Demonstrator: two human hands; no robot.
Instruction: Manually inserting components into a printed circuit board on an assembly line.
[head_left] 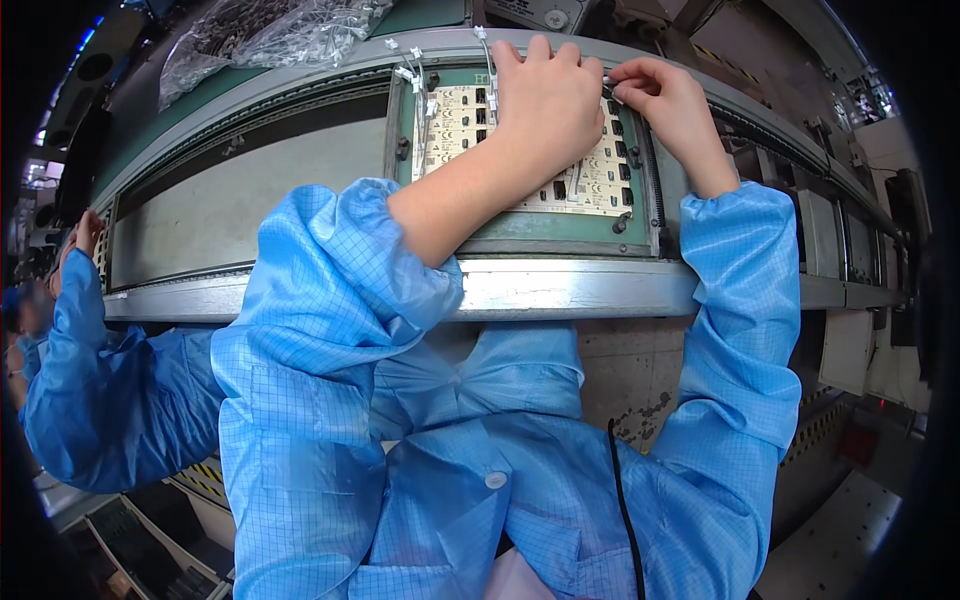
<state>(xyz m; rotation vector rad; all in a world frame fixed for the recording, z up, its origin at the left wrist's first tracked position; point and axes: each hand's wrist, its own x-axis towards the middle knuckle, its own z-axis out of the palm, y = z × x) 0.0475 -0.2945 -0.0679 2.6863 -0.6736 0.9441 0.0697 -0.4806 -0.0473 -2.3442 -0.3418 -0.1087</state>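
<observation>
A cream-coloured circuit board panel [460, 112] with black components and printed labels lies on a green carrier plate [520, 228]. My left hand [550, 95] is over the panel's far part, its fingers curled down and closed, and its fingertips hidden. Just to its right, my right hand [675, 108] pinches thumb and forefinger together at the panel's far right corner. Something small and dark shows at those fingertips, too small to name. Thin wires with white plugs [408, 74] stand up at the panel's left side, and another wire [576, 180] shows below my left hand.
A metal rail [580, 285] runs along the near side of the conveyor line. Left of the carrier is a grey flat section [270, 190]. A clear plastic bag [280, 40] of wired parts lies beyond the far rail. At the far left, a co-worker's blue sleeve [90, 380] reaches toward the line.
</observation>
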